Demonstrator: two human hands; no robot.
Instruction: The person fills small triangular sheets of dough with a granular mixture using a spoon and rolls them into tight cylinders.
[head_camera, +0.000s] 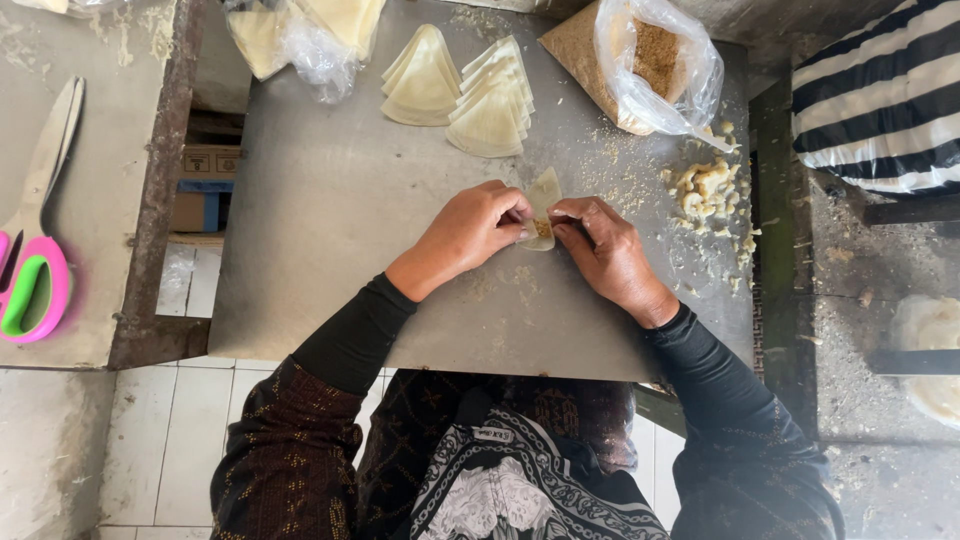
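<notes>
Dark sleeves reach up from the bottom of my view toward the metal table (340, 200), and I'll place everything by that table. Near its middle, both hands meet over one pale pastry wrapper (545, 190). My left hand (470, 232) has its fingers pinched together on the wrapper's left edge; my right hand (605, 250) is closed on the right edge, thumb and forefinger pressing the sheet. Between the fingertips sits a small dab of brown filling (543, 228), lying on the wrapper's lower part, while its upper tip stands free above the hands.

At the table's far edge lie two fanned stacks of wrappers (460, 90), touching one another. Left of them, at the far left corner, sits a clear bag of more sheets (300, 35). At the far right corner an open plastic bag of brown crumbs (640, 65) lies on its side. Just right of my hands is a heap of pale folded pieces (708, 190), ringed by loose crumbs. Beyond the table's left edge, on a separate surface, rest pink-and-green scissors (35, 270).
</notes>
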